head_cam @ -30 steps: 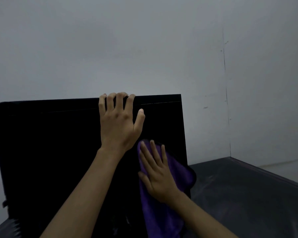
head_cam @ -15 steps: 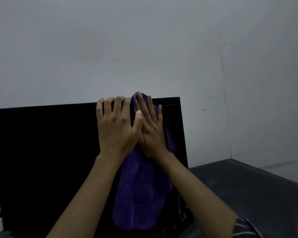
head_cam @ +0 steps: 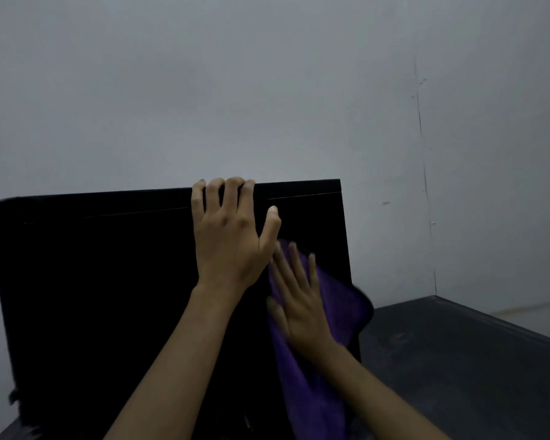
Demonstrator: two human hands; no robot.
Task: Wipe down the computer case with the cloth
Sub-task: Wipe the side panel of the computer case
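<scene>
Grey wall (head_cam: 267,90) behind; dark tabletop (head_cam: 458,360) at 4 o'clock.
Computer case (head_cam: 92,296): black, upright, filling the lower left to centre.
Left hand (head_cam: 232,236): fingers hooked over the case's top edge, thumb spread on the panel, likely steadying it against the wiping push.
Right hand (head_cam: 299,300): fingers straight, flat, pressing the cloth (head_cam: 337,312) to the panel at 5 o'clock of the left hand.
Cloth: purple, loose tail hanging down.

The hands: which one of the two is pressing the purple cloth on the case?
The right hand, flat on the purple cloth. The left hand only grips the case's top edge.
</scene>
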